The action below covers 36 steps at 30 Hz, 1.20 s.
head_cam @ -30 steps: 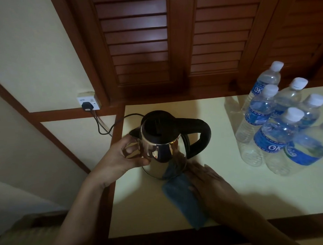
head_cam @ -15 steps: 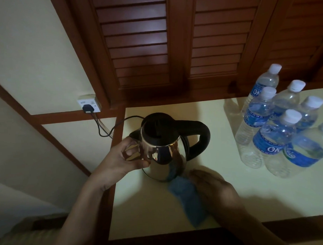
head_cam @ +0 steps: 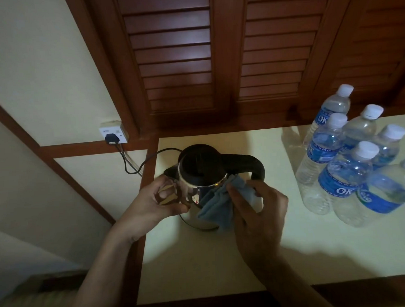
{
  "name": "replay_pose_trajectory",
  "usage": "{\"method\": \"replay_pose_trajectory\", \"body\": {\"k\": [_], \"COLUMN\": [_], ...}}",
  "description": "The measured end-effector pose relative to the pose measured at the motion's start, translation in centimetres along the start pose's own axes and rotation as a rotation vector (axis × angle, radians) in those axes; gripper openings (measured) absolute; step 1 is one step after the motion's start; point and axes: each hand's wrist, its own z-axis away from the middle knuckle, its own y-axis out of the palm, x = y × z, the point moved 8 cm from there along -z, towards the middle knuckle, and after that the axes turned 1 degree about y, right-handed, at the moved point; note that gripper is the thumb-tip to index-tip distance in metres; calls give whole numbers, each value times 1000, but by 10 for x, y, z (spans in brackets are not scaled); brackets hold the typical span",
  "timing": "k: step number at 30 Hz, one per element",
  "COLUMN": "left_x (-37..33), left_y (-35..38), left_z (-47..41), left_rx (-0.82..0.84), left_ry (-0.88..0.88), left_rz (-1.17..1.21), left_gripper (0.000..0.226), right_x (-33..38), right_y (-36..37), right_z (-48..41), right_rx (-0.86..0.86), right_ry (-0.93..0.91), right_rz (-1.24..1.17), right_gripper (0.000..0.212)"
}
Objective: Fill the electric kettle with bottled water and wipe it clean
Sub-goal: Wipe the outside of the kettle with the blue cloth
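A steel electric kettle (head_cam: 198, 174) with a black lid and black handle stands near the left end of the cream table (head_cam: 200, 263). My left hand (head_cam: 150, 205) grips its left side by the spout. My right hand (head_cam: 256, 211) presses a blue cloth (head_cam: 216, 205) against the kettle's right side, just below the handle. Several water bottles (head_cam: 344, 171) with blue labels and white caps stand in a group at the right.
The kettle's black cord (head_cam: 137, 164) runs off the table's left edge to a plug in a white wall socket (head_cam: 113, 134). Dark wooden louvred doors (head_cam: 216, 61) rise behind the table. The table's front edge lies close to me.
My right hand has lifted the blue cloth from the tabletop up onto the kettle's side near the handle. My left hand kept its hold on the kettle.
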Motion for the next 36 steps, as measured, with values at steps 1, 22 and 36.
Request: {"method": "replay_pose_trajectory", "body": {"k": [1,22,36], "left_x": [0,7,13], "left_y": [0,-3,-2], "left_z": [0,-1,-4], "left_rx": [0,-11,37], "left_ry": [3,-46,-62], "left_rz": [-2,-19,51], "left_gripper": [49,53,52], "right_x": [5,-8,27], "right_y": [3,57,46], "right_z": [2,74,52], "right_rx": [-1,358,278], "right_ry": [18,325,-35], "right_rz": [-18,-240,45], "right_gripper": [18,69,71]}}
